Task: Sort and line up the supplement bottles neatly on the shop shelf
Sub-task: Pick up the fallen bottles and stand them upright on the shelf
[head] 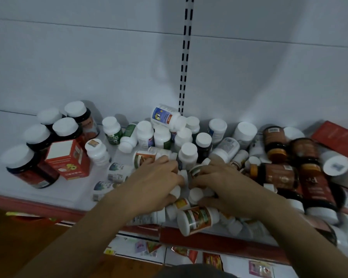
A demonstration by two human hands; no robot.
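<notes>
A jumble of supplement bottles covers the white shelf (38, 189). Both my hands are down in the heap of small white bottles (195, 194) at the front middle. My left hand (155, 181) curls its fingers round small white bottles. My right hand (227, 183) curls round a small white bottle with a green and red label (195, 170). A larger white bottle with an orange and green label (197, 218) lies on its side at the shelf's front edge. Several dark bottles with white caps (38, 137) stand grouped at the left.
A red box (68, 159) stands beside the dark bottles. Brown bottles (277, 175) lie piled at the right, with a red carton (338, 137) behind them. A slotted upright (186, 57) runs up the white back wall. The red shelf lip (28, 203) runs below; packets lie on a lower shelf.
</notes>
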